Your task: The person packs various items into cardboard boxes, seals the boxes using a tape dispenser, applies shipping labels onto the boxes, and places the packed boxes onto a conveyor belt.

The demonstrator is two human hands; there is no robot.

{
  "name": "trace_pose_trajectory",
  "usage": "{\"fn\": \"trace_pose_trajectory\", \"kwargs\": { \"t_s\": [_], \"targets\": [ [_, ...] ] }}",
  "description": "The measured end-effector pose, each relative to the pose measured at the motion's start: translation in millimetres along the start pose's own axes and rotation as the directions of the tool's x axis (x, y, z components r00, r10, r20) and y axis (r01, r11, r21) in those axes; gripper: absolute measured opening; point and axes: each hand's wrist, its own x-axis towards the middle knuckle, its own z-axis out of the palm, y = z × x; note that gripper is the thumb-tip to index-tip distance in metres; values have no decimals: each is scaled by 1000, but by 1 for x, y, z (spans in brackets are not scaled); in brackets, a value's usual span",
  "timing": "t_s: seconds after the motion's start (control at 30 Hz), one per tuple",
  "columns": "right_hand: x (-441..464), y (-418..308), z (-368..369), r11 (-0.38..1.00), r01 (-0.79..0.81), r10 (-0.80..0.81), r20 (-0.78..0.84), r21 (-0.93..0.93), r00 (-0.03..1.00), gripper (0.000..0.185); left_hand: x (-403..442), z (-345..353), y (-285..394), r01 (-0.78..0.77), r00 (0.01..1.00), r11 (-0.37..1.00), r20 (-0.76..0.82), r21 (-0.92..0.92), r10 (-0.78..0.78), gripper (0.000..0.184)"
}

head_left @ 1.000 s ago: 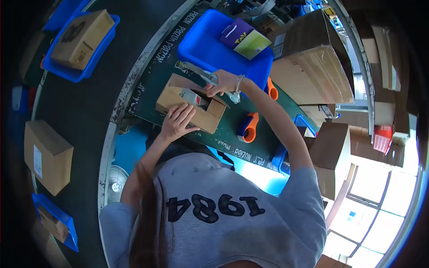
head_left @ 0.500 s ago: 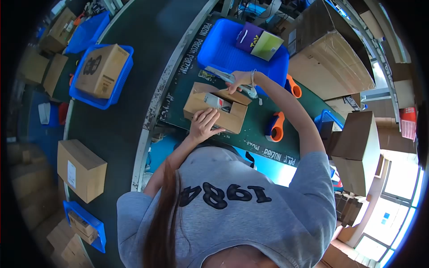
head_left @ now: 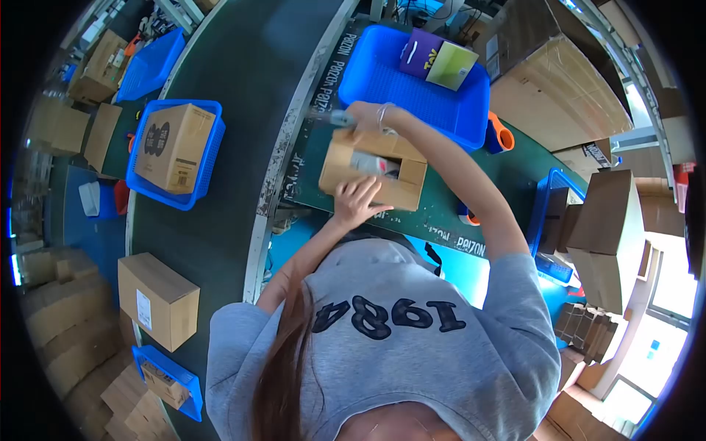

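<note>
Two hands, one open carton

One open carton on the bench, in front of the torso; one pale item partly visible inside. Left hand lies on carton's near side, fingers spread; cannot tell whether it grips. Right hand, above carton's far left corner, closed around one blue-grey tool, blurred. Beyond: one blue tray with one purple-and-green package. Two orange dispensers, one partly behind right arm. On the belt: three cartons, two in blue baskets.
</note>
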Motion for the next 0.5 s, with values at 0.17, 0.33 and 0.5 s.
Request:
{"fn": "trace_pose_trajectory", "kwargs": {
  "t_s": [0.17, 0.33, 0.5],
  "targets": [
    [-11, 18, -5, 876, -130, 188, -80, 465, 979, 40, 29, -10, -17, -35, 999, 999, 28, 10, 35, 44],
    [-98, -49, -36, 963, -243, 268, -429, 115, 862, 41, 69, -16, -31, 106, 962, 994, 255, -2, -102, 29],
    [-204, -18, 40, 857, -504, 513, -99, 106, 852, 52, 82, 1, -26, 158, 950, 987, 274, -8, -150, 33]
  ]
}}
